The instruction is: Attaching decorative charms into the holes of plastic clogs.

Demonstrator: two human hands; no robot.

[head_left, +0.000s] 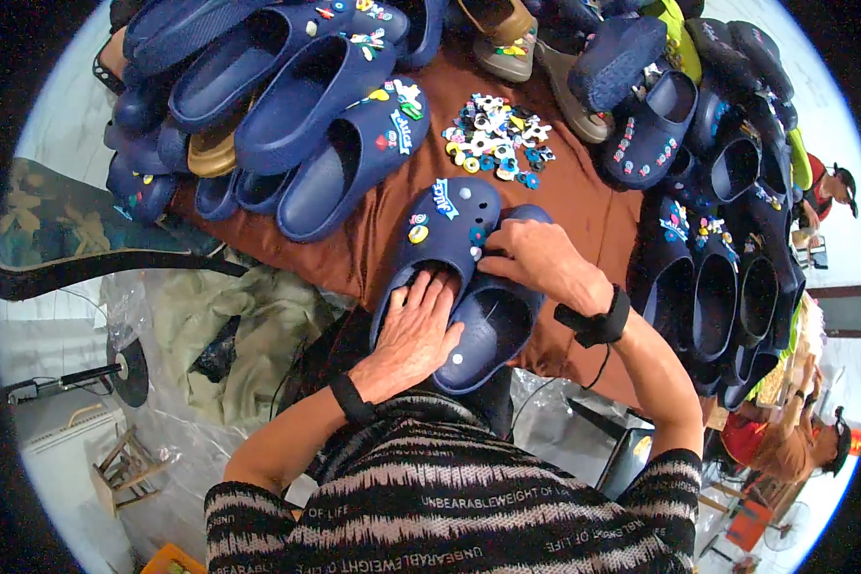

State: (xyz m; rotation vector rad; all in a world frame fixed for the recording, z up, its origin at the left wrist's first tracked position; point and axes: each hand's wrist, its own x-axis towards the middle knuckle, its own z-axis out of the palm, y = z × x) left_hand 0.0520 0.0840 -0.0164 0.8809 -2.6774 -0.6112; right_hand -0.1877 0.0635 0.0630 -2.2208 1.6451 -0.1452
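Observation:
A navy clog (pixel 447 237) lies toe-away in front of me, with a few charms on its upper, among them a light-blue lettered one and a yellow one. The fingers of my left hand (pixel 408 337) reach inside its opening, their tips hidden, and steady it. At the clog's right side my right hand (pixel 543 256) is closed in a pinch by a teal charm; whatever sits between its fingers is hidden. Under that hand is a second navy clog (pixel 491 335), its toe partly covered. Beyond the clogs lies a pile of small charms (pixel 493 142), white, black, yellow and blue.
Brown cloth (pixel 584 215) covers the work surface. Navy clogs (pixel 340 167) are heaped at the far left, and more decorated clogs (pixel 651 134) line the right side. A wooden stool (pixel 124 471) stands at lower left. Other people (pixel 783 442) sit at the far right.

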